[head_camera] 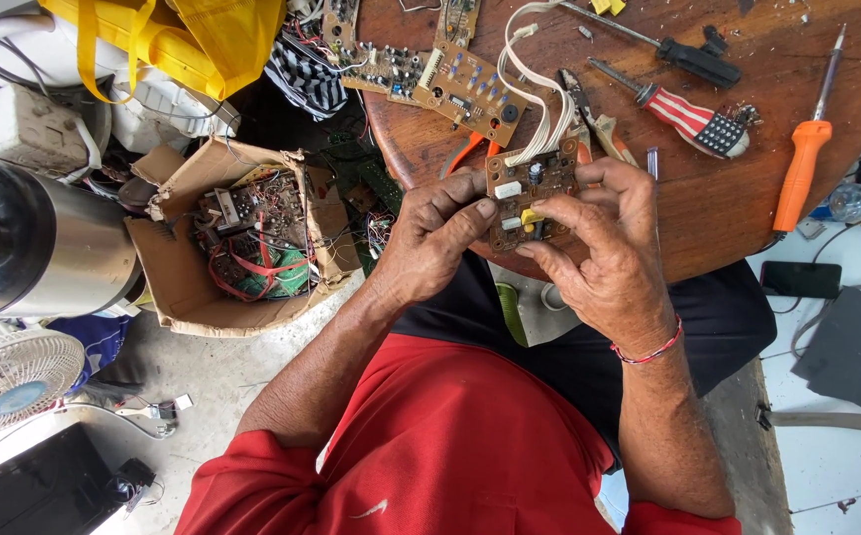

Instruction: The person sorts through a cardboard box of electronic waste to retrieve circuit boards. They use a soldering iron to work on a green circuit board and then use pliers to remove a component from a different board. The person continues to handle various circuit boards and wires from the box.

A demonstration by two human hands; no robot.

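One round wooden table (708, 213), brown and scuffed, fills the upper right, and one open cardboard box (188, 287) sits on the floor to its left, its flaps torn and its inside heaped with green boards and red and white wires. One steel urn (39, 248) with a black lid lies at the left edge, above one white fan (9, 381) with a round grille and pale blue hub. One yellow cloth bag (198, 40) hangs at the top left. On the table lie three screwdrivers: one with a smooth orange handle (800, 173), one with a striped red-and-white handle (693, 119) and one with a black handle (693, 61). One long tan circuit board (430, 74), studded with small parts, rests at the table's far left edge. One flat black phone (800, 279) lies to the right of the table, off its edge. Both hands meet over the table's near edge, holding one small brown circuit board (530, 198) between them (it carries a white block, a yellow block and a ribbon of white wires looping up over the table). The left hand (435, 238) curls closed, its thumb pressed on the board's left edge. The right hand (604, 238) is half closed, fingers bent around the board's right side and top, with one red thread bracelet (648, 349) on its wrist.
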